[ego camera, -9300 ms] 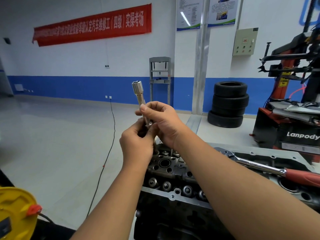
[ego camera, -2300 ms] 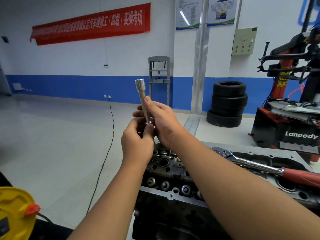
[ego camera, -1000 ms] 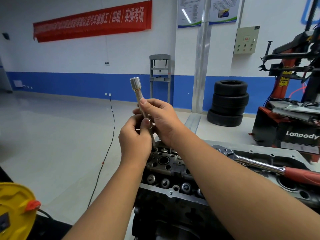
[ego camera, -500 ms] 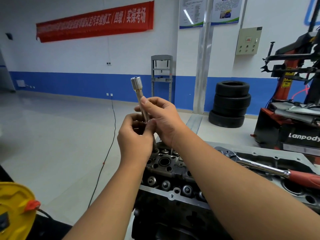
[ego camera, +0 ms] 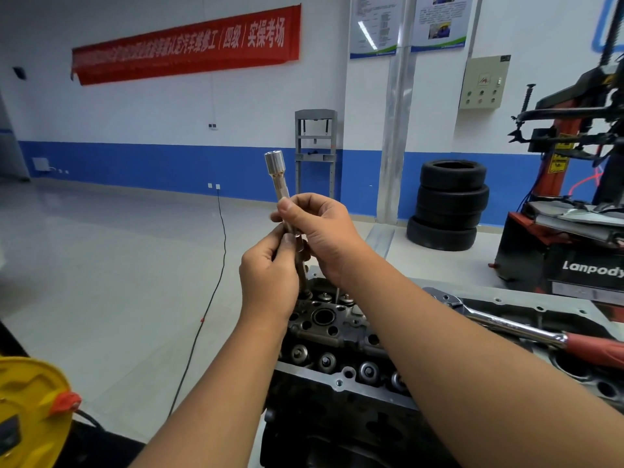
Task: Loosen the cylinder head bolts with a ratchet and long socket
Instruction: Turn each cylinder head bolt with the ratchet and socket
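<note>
Light: bright, even, indoor
Glare: tube reflection on far wall poster (ego camera: pixel 374 27); sheen on floor (ego camera: pixel 101 265)
Edges: wide-angle bending
Focus: sharp throughout

Both forearms are bare to the bottom edge of the view, with no sleeve, glove, watch or ring on the left hand (ego camera: pixel 270 275) or right hand (ego camera: pixel 326 238).

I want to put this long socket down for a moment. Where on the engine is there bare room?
Little room: both hands hold the long socket above the cylinder head, crowded with valve springs and holes. The ratchet occupies the right. The pale flange behind the ratchet looks barest.
</note>
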### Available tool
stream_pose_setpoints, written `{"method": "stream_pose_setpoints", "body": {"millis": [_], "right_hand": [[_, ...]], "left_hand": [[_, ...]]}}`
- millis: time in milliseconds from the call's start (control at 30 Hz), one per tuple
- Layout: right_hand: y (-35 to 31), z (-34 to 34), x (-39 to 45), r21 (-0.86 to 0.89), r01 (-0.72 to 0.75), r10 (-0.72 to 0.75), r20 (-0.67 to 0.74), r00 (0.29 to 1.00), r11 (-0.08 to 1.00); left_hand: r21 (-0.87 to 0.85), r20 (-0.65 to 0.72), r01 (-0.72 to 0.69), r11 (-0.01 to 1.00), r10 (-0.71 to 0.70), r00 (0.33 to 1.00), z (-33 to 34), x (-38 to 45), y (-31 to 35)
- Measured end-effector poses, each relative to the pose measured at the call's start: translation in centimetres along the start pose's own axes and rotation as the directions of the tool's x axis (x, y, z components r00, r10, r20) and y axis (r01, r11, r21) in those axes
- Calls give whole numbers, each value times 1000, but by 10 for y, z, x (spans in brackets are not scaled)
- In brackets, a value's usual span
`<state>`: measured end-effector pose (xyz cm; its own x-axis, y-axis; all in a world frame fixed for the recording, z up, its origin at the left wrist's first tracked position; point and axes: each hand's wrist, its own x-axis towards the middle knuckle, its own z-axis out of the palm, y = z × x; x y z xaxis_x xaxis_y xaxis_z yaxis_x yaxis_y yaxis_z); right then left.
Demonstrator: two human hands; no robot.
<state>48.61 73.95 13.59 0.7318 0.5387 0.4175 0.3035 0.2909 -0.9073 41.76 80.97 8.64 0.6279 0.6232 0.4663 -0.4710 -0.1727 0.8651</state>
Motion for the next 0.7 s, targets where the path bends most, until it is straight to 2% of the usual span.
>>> {"method": "stream_pose_setpoints", "body": {"millis": [267,433,600,700], "right_hand": [[-7,4,-7,61,-52,46,97,994,997],[-4,9,-8,131,-23,15,61,998,991],[-3,5,-6,54,-40,39,37,999,998],[-3,5,-4,91,-69,67,30,997,993]], "left_hand": [[181,-83,-106,978,123,989,-3,1,-3],[225,-119,-97,969,127,985,-4,2,-7],[62,24,-33,998,31,999,1,-3,2],[110,1,-53,993,53,999,1,-1,-1]]}}
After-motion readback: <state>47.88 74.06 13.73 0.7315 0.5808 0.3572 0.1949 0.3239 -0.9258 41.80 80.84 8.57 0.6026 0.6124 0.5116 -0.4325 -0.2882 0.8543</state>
